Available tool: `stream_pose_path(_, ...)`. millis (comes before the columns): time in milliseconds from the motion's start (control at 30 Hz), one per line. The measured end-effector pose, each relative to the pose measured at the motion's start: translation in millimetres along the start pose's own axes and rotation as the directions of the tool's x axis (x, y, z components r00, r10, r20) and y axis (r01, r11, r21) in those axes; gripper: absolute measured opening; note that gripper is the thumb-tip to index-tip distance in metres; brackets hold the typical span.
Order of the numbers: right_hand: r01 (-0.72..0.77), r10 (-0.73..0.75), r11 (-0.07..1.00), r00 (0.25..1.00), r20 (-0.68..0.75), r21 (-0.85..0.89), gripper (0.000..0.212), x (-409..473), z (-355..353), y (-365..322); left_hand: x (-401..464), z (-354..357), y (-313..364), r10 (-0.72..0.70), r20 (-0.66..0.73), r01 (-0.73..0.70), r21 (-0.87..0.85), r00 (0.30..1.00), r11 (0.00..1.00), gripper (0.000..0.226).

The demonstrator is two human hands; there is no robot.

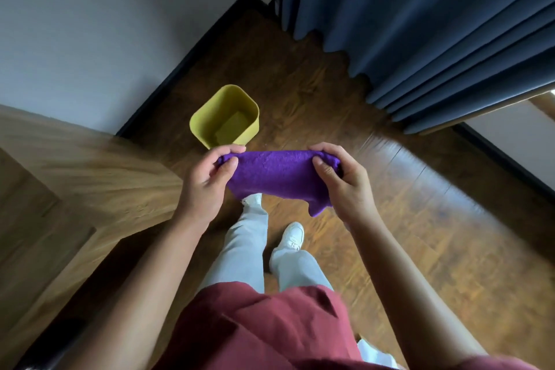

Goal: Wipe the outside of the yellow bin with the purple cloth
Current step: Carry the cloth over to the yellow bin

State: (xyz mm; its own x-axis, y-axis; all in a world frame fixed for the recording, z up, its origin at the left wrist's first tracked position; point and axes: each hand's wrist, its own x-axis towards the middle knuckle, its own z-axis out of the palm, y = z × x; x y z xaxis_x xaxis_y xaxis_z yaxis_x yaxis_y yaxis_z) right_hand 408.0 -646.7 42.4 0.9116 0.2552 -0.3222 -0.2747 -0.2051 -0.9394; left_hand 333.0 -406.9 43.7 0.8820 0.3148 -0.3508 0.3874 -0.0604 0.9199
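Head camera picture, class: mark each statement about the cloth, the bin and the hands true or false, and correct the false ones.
1. Both hands hold the purple cloth. True: the left hand grips one end, the right hand the other.
2. The cloth is touching the yellow bin. False: it is held in the air nearer the person, not pressed on the bin.
3. The bin stands upright on the wooden floor. True.
4. The bin is lying on its side. False: its open top faces up.
5. A blue curtain hangs beyond the bin, to the right. True.
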Motion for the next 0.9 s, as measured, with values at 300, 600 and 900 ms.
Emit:
stream_pose_path(300, -0.077, 0.076, 0.997, 0.990, -0.116, -0.005, 0.027, 90, 24, 89, 101, 10, -81, -0.039, 0.068, 0.032, 0.107, 0.997, 0.994, 0.020)
stream_pose_path(600, -0.126, 0.154, 0.981, 0.968, -0.197, 0.150, 0.029, 129, 50, 241, 175, 45, -213, -0.175, 0.068, 0.174, 0.021, 0.982, 0.984, 0.019)
stream_pose_path(900, -0.077, 0.122, 0.971, 0.974, -0.188, 0.228, 0.025, 179, 59, 397, 257, 64, -317, -0.157, 0.332, 0.084, 0.225, 0.930, 0.971, 0.021)
